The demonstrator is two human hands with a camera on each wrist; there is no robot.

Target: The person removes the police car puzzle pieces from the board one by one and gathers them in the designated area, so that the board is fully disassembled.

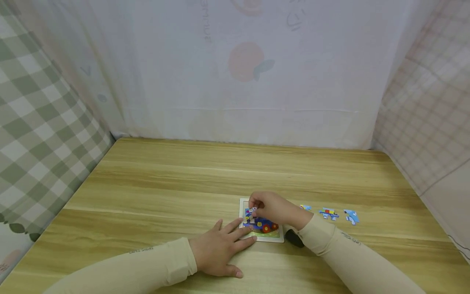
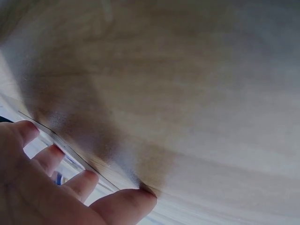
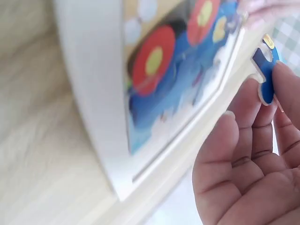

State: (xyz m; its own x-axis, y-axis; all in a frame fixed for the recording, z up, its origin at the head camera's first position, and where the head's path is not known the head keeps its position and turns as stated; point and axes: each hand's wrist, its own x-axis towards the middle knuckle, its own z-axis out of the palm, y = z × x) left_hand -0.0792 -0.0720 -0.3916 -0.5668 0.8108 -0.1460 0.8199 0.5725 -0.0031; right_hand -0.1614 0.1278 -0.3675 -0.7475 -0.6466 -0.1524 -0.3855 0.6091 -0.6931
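I pinch a blue puzzle piece (image 3: 266,77) in my right hand (image 1: 273,209) over the puzzle board (image 1: 245,202) near the tabletop's front edge. My left hand (image 1: 216,249), fingers flat, steadies the board's left edge. I should align the tabs, then press level.

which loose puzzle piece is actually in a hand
The blue puzzle piece pinched by the right hand; the other three lie untouched on the table.

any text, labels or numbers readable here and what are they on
Nothing reads clearly.
Left sleeve: small dark print, too small to read.
Right sleeve: small dark print, too small to read.
Back curtain: faint mirrored lettering near the top, illegible.
Puzzle and piece: pictures only, no words.
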